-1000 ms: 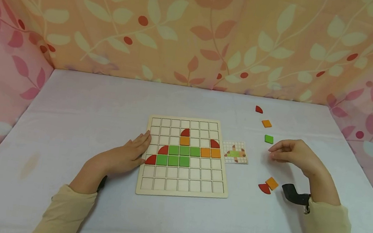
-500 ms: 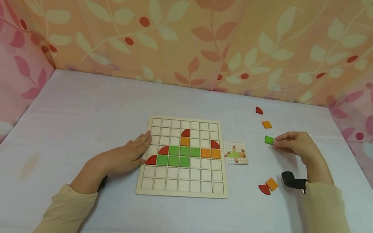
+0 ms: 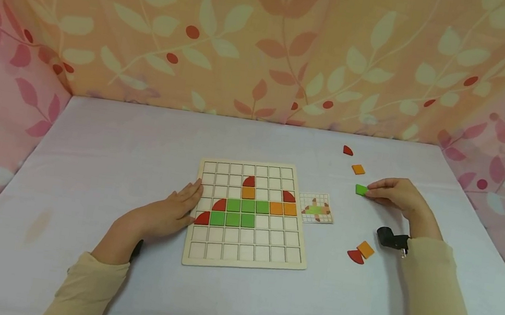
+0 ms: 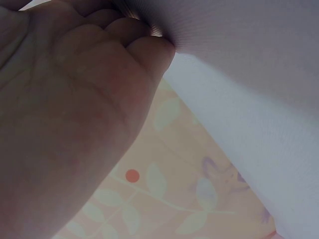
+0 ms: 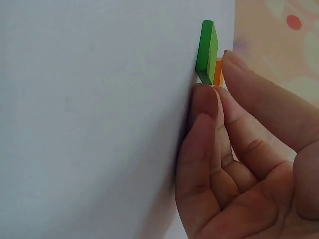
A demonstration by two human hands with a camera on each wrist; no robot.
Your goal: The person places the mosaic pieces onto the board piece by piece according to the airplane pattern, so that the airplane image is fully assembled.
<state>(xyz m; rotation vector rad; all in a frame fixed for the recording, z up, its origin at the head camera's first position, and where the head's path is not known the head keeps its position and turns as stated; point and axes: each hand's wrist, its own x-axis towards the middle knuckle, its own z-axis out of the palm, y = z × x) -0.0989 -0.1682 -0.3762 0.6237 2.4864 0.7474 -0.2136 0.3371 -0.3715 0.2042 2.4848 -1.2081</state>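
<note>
In the head view, my left hand rests at the left edge of a wooden grid board, fingers extended. On the board sit several green square tiles, several red quarter-round tiles and a few orange squares. My right hand is at a loose green square tile, its fingertips touching the near right edge. The right wrist view has that green tile just beyond the fingertips, with thumb and fingers apart. Only the left palm shows in the left wrist view.
A small pattern card lies against the board's right edge. Behind the green tile are a loose orange square and a red quarter-round. Closer to me lie another orange square and red quarter-round, touching. Patterned cloth walls surround the white table.
My right hand has moved up and then slightly left until its fingertips reach the green tile. The left hand stays put at the board, and the whole view has shifted slightly.
</note>
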